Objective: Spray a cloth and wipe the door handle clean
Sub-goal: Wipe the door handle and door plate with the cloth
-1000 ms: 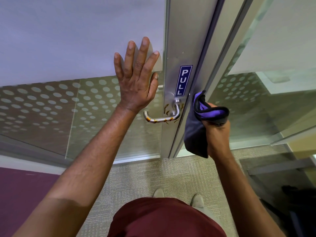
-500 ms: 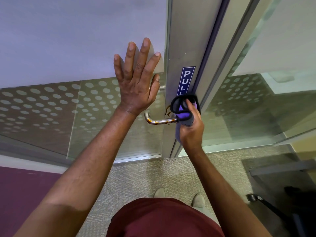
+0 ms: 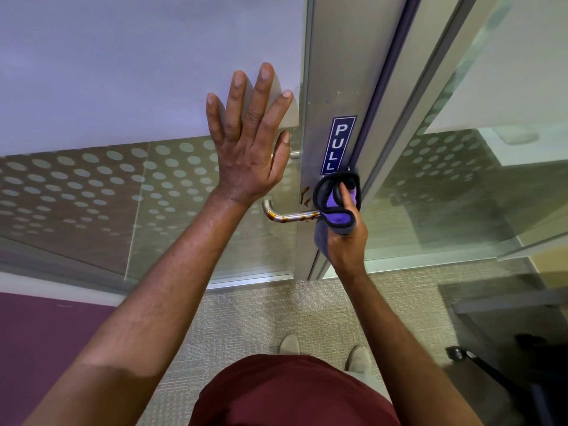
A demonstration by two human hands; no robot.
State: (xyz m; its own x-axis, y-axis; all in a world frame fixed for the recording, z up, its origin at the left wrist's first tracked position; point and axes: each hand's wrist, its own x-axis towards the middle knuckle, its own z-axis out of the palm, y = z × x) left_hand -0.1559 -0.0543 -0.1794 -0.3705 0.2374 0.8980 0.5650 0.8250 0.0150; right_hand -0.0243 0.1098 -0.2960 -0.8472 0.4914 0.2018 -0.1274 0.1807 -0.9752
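Note:
A steel lever door handle (image 3: 289,216) with brown smears sticks out to the left from the metal door frame. My right hand (image 3: 345,241) is shut on a purple cloth (image 3: 338,201) with a black edge, pressed over the handle's base end by the frame. More brown marks (image 3: 305,196) sit on the frame just left of the cloth. My left hand (image 3: 249,149) lies flat with fingers spread on the glass door panel, above the handle's free end. No spray bottle is in view.
A blue PULL sign (image 3: 338,144) is on the frame above the cloth. Dotted frosted glass (image 3: 76,186) spans the left; a glass wall (image 3: 461,179) is at the right. A dark chair base (image 3: 479,364) stands on the carpet at the lower right.
My right hand carried the cloth from the right of the frame onto the handle's base and now holds it there. My left hand has stayed flat on the glass.

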